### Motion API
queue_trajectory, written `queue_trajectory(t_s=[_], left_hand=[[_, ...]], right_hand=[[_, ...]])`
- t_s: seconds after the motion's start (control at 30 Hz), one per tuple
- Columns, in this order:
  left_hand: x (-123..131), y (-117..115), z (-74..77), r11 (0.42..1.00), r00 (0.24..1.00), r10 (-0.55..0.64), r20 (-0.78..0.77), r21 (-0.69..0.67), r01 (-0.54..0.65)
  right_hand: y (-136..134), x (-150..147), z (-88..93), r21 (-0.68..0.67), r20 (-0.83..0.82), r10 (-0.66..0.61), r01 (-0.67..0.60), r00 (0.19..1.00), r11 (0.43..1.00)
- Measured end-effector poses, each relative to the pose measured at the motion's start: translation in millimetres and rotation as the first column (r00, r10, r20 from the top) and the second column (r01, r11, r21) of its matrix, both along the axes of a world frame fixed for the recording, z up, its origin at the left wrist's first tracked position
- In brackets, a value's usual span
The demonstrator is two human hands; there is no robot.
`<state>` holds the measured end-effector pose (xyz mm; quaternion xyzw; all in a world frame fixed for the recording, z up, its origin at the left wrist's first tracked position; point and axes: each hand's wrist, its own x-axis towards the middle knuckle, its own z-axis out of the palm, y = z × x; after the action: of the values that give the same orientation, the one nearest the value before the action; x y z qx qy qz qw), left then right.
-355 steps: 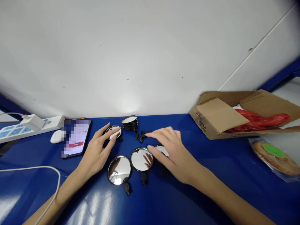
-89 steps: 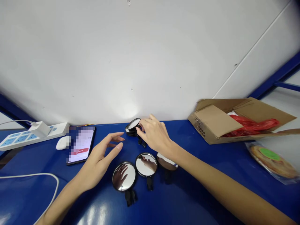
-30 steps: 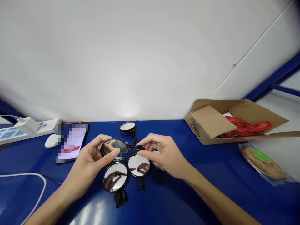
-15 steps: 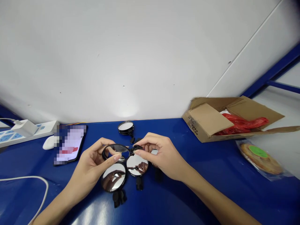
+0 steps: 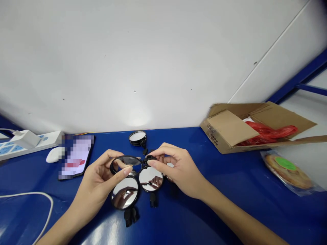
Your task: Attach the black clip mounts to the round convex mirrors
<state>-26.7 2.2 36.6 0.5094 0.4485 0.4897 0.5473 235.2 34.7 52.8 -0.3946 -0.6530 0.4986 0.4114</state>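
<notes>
Between thumb and fingers, my left hand [image 5: 102, 173] grips the rim of a round black-framed mirror [image 5: 125, 162], held above the table. My right hand [image 5: 176, 165] pinches the black clamp [image 5: 150, 158] at that mirror's right side. Below them lie a round mirror with a double-pronged black clamp [image 5: 125, 193] and a second round mirror [image 5: 151, 178] with its clamp toward me. Another mirror [image 5: 169, 177] is mostly hidden under my right hand. Farther back, a round mirror [image 5: 138, 137] rests near the wall with its clamp facing me.
On the left are a phone [image 5: 78, 157], a white rounded object [image 5: 53, 155], a power strip [image 5: 55, 139] with a plugged-in charger and a white cable [image 5: 49, 207]. An open cardboard box [image 5: 227, 131] holding a red plastic bag and a wrapped round flatbread-like item [image 5: 288, 172] are on the right.
The view has shifted slightly. Both hands keep their hold on the mirror and its clamp, with hardly any movement of the fingers.
</notes>
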Motion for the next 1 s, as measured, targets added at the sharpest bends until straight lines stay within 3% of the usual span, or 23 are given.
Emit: queue_trajectory(t_s=[0.47, 0.7, 0.83, 1.0], left_hand=[[5.4, -4.9, 0.2, 1.000, 0.996, 0.021, 0.083, -0.003, -0.020], [3.5, -1.4, 1.3, 0.996, 0.992, 0.078, 0.103, 0.025, -0.081], [3.3, -2.4, 0.6, 0.999, 0.995, 0.045, 0.086, 0.018, -0.046], [3.6, -5.9, 0.0, 1.000, 0.998, 0.019, 0.062, 0.014, -0.020]], right_hand=[[-2.9, -6.6, -0.7, -0.070, -0.090, -0.029, 0.023, 0.996, 0.997], [4.8, 3.2, 2.1, -0.055, -0.083, -0.179, 0.175, 0.980, 0.983], [3.2, 1.5, -0.9, -0.116, -0.045, -0.090, 0.084, 0.995, 0.990], [0.9, -1.7, -5.5, -0.058, -0.009, -0.011, 0.010, 1.000, 0.998]])
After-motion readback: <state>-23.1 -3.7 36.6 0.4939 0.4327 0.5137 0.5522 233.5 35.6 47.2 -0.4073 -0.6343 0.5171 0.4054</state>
